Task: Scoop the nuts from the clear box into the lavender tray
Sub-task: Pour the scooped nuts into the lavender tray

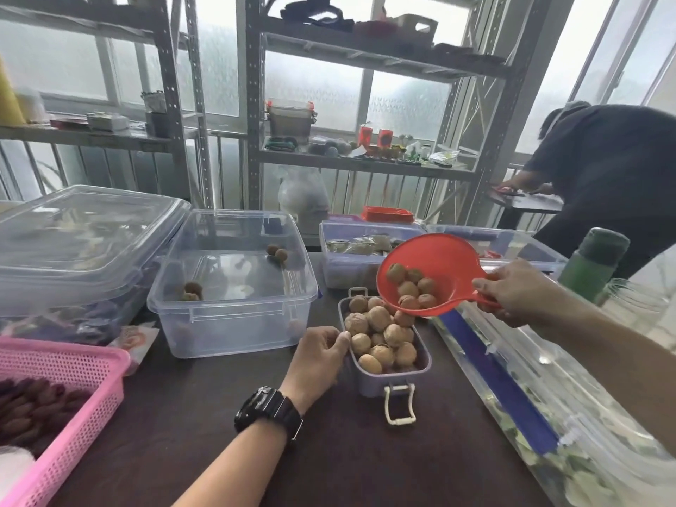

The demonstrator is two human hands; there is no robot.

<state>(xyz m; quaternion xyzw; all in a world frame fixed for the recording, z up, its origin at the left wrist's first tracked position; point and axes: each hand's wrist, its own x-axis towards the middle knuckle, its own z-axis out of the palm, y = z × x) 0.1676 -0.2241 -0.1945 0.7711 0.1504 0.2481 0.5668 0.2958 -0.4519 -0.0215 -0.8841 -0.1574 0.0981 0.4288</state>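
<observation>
The lavender tray (369,386) sits on the dark table at centre, heaped with walnuts (380,338). My left hand (320,354) grips the tray's left rim. My right hand (515,292) holds the handle of a red scoop (439,256), tilted over the tray's far end with several walnuts (413,289) in its bowl. The clear box (234,283) stands open to the left of the tray, with only a few nuts (192,290) left on its bottom.
A pink basket (69,367) with dark reddish items is at front left. A lidded clear box (80,232) sits far left, more clear boxes (362,250) behind the tray, and a long clear lid (541,389) at right. A green bottle (592,265) and a person (607,170) stand at right.
</observation>
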